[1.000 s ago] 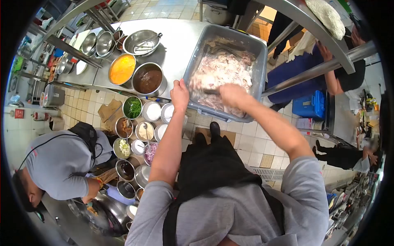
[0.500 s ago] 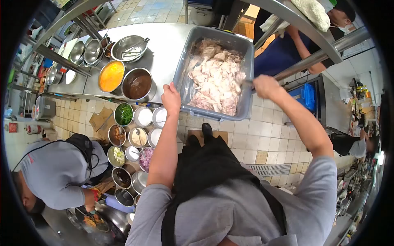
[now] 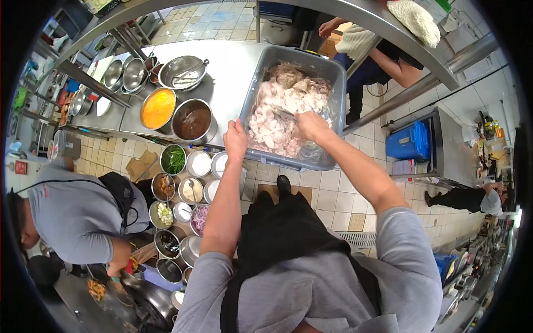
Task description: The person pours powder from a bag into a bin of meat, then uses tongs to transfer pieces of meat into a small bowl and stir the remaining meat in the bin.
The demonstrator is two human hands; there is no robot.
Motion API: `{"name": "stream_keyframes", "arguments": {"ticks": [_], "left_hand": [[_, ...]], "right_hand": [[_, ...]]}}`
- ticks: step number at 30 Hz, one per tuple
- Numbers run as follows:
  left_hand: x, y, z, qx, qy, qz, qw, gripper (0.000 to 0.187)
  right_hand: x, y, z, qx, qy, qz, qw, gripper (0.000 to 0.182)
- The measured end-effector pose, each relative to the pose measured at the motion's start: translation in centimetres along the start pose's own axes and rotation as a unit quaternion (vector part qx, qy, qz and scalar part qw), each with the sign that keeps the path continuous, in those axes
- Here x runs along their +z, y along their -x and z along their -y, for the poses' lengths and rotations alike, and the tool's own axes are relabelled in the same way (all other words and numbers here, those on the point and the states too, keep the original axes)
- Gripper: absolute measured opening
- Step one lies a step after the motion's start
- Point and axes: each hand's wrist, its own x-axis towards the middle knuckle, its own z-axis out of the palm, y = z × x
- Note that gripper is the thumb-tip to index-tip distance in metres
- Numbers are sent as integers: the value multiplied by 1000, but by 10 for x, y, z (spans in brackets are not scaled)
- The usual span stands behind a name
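Note:
A large grey plastic tub (image 3: 337,105) stands at the edge of the steel counter, holding pale pieces of raw meat (image 3: 288,105). My left hand (image 3: 235,140) is closed on the tub's left rim near its front corner. Over the meat, inside the tub, my right hand (image 3: 312,126) is wrapped round the handle of a utensil (image 3: 284,114) whose far end reaches into the meat. The utensil's shape is blurred. Left of the tub sit a pot of brown liquid (image 3: 192,120) and a pot of orange liquid (image 3: 158,109).
Several bowls of ingredients (image 3: 190,190) stand below the counter (image 3: 227,77). A steel strainer bowl (image 3: 183,72) sits on it. A co-worker (image 3: 80,213) bends over a pan at left; another person (image 3: 394,66) stands beyond the tub. A metal rail (image 3: 411,100) runs at right.
My right hand has moved left with the utensil, from the tub's right rim to over the meat. My left hand stays on the rim. The person beyond the tub has shifted.

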Motion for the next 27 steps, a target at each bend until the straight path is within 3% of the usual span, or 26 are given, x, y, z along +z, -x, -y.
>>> {"name": "stream_keyframes", "arguments": {"ticks": [2,5,10,12,14,16,19,22,27], "left_hand": [[1,2,-1,-19,1,-10,1000,43],[4,5,-6,-22,-8,-42,999,44],[8,6,-7,-23,-32,-56,998,40],[7,6,-9,-24,-32,-56,998,40],[7,5,-7,-34,-14,-49,998,42],[8,4,-8,-38,-7,-36,999,43],[2,4,-8,-38,-14,-20,999,43],[5,7,-7,-26,-9,-6,1000,43],[-3,4,-8,-4,-11,15,1000,43]], "right_hand": [[-12,-34,0,57,-30,-29,998,24],[-24,-56,-36,61,31,-87,994,22],[-63,23,-59,82,118,62,988,21],[-58,62,-71,45,119,128,984,21],[-74,106,-48,39,129,183,974,24],[-80,140,-60,17,7,135,991,28],[-120,169,-35,62,-13,237,969,30],[-92,168,-10,69,32,193,978,31],[-58,79,-7,123,22,107,986,32]]}}
